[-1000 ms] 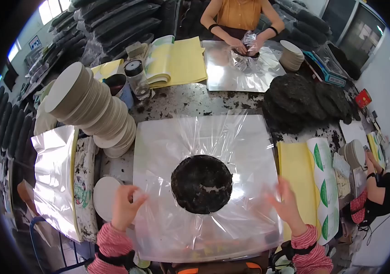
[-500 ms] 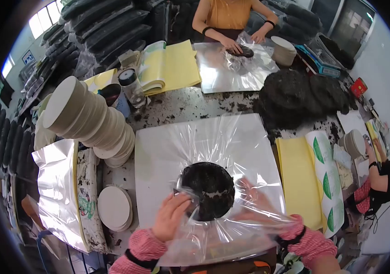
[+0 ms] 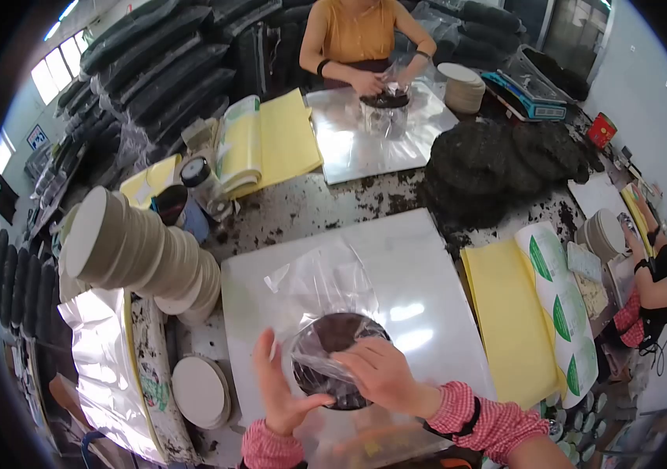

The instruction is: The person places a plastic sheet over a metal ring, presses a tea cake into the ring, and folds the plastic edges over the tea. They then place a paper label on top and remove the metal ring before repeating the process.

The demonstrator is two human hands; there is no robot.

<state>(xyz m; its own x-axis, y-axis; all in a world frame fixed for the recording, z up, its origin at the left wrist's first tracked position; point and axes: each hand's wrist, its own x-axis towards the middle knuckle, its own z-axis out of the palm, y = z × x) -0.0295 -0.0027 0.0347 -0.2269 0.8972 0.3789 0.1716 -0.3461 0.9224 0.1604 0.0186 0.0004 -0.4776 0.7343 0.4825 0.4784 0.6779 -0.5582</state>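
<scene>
A round black cake [image 3: 343, 330] of matted, seaweed-like material lies on a pale board in front of me, partly wrapped in clear plastic film [image 3: 329, 273]. The film's far part stretches over the board beyond the cake. My right hand [image 3: 387, 379] is closed on a gathered fold of film above the cake. At the cake's left side my left hand [image 3: 277, 391] is open, its fingers pointing up and its thumb reaching along the near edge. My hands and the film's glare hide part of the cake.
Left stand a tall stack of pale discs [image 3: 134, 246] and a low one [image 3: 201, 392]. Yellow sheets [image 3: 509, 313] lie right, below a dark heap of cakes [image 3: 482, 164]. Across the table a person [image 3: 357, 35] handles another wrapped cake; another person's arm [image 3: 654, 285] shows far right.
The film's near and side parts have been drawn in over the cake. My right hand has moved left onto it, and my left hand has opened. The person opposite has raised their cake on edge.
</scene>
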